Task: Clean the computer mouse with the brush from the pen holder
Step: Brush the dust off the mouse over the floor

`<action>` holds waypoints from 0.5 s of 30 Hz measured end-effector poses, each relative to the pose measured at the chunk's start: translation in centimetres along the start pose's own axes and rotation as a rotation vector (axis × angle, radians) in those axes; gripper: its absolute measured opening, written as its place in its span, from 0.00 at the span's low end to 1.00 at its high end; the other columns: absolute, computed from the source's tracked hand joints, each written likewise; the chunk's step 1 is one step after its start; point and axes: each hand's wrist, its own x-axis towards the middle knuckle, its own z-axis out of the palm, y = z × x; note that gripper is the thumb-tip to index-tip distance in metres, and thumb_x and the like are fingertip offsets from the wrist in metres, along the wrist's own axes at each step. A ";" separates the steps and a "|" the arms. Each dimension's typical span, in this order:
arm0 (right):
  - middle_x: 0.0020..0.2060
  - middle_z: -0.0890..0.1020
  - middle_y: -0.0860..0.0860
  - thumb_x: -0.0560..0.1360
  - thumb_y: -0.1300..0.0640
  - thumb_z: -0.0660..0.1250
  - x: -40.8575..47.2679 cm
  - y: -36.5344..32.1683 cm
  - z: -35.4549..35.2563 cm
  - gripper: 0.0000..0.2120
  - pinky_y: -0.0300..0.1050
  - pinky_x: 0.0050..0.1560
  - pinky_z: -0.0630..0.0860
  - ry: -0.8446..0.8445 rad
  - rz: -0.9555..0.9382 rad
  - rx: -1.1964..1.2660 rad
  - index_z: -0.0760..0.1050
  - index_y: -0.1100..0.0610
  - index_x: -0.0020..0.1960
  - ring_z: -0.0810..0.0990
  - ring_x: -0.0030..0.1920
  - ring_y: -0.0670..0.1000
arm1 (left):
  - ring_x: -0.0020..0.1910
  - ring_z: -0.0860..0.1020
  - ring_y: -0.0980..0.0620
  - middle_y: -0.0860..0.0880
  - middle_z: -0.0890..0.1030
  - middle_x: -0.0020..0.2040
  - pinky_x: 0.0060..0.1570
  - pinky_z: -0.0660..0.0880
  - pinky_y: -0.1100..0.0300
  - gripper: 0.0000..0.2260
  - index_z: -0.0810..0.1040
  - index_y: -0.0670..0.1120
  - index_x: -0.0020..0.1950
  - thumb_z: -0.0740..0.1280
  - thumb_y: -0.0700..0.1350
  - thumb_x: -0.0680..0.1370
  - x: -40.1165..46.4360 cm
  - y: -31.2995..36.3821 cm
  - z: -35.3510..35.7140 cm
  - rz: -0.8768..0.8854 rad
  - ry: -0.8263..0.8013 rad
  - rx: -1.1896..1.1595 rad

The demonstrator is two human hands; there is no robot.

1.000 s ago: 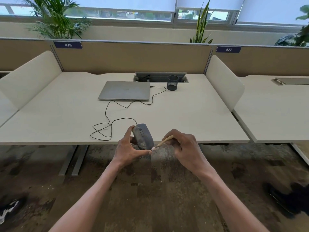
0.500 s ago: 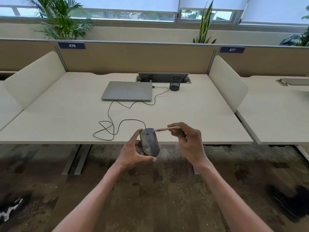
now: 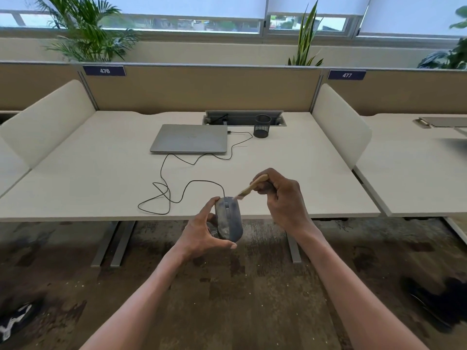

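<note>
My left hand point(image 3: 199, 231) grips a dusty grey wired computer mouse point(image 3: 229, 219), held in the air just in front of the desk's near edge, buttons facing up. In my right hand point(image 3: 283, 198) is a small wooden-handled brush point(image 3: 252, 186), tilted down to the left, its pale bristles touching the mouse's front right corner. The mouse's black cable point(image 3: 174, 190) loops across the desk to a closed silver laptop point(image 3: 190, 138). A black mesh pen holder point(image 3: 262, 126) stands at the back of the desk, right of the laptop.
The white desk point(image 3: 88, 178) has cream side dividers point(image 3: 340, 122) and a tan back partition. A cable tray point(image 3: 243, 117) is sunk in at the back. Below me is brown carpet and the desk's metal legs point(image 3: 113, 243). A neighbouring desk lies to the right.
The brush went from the mouse's rear right side up to its front end. My left hand turned the mouse so its top faces up more squarely.
</note>
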 end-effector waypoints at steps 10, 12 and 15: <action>0.40 0.83 0.47 0.75 0.75 0.62 -0.6 -1.6 0.9 0.13 0.47 0.41 0.80 -0.116 -0.120 -0.066 0.77 0.60 0.51 0.83 0.41 0.48 | 0.47 0.80 0.62 0.56 0.80 0.48 0.41 0.74 0.77 0.55 0.61 0.54 0.78 0.86 0.57 0.57 0.7 -0.1 -0.4 -0.022 0.111 -0.016; 0.40 0.83 0.47 0.75 0.76 0.62 -1.3 -1.6 0.9 0.14 0.46 0.42 0.81 -0.132 -0.109 -0.040 0.77 0.59 0.51 0.83 0.42 0.47 | 0.46 0.81 0.59 0.51 0.82 0.48 0.41 0.76 0.75 0.55 0.61 0.53 0.78 0.86 0.57 0.57 0.8 -0.3 -0.5 -0.027 0.127 -0.015; 0.40 0.81 0.42 0.74 0.76 0.62 -2.6 -1.3 0.7 0.17 0.38 0.43 0.81 -0.167 -0.066 -0.010 0.77 0.56 0.51 0.83 0.44 0.42 | 0.45 0.82 0.57 0.49 0.83 0.49 0.40 0.76 0.74 0.54 0.62 0.53 0.77 0.86 0.58 0.57 0.8 -0.5 -0.6 -0.034 0.159 -0.005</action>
